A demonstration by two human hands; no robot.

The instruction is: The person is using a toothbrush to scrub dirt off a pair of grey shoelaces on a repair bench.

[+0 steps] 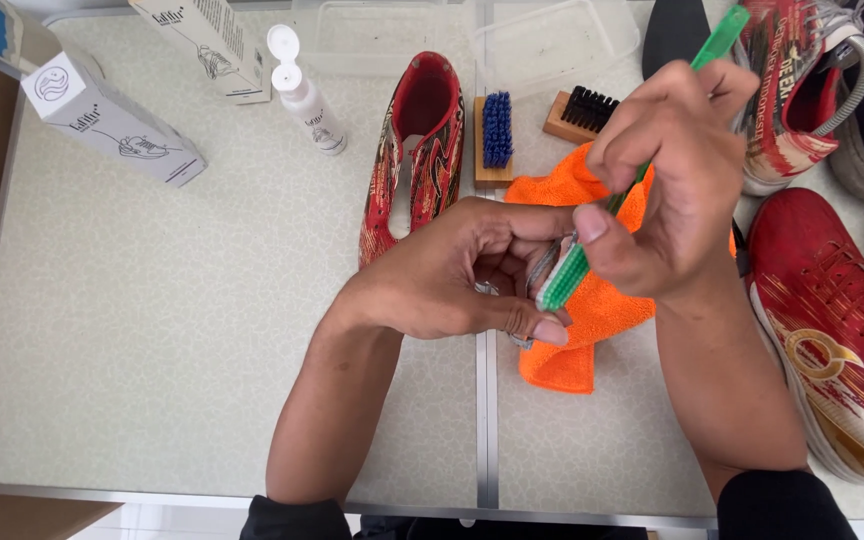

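A green toothbrush (pixel 642 170) with a slim translucent handle is slanting from upper right down to lower left, its handle end sticking up past the fingers and its white-bristled head pointing down. The right hand (pixel 672 180) is gripping it around the middle of the handle, thumb pressing on the side. The head is touching a small grey and silvery object (pixel 542 268), mostly hidden and hard to make out, which the left hand (pixel 462 270) is pinching between curled fingers and thumb. Both are hovering above the surface.
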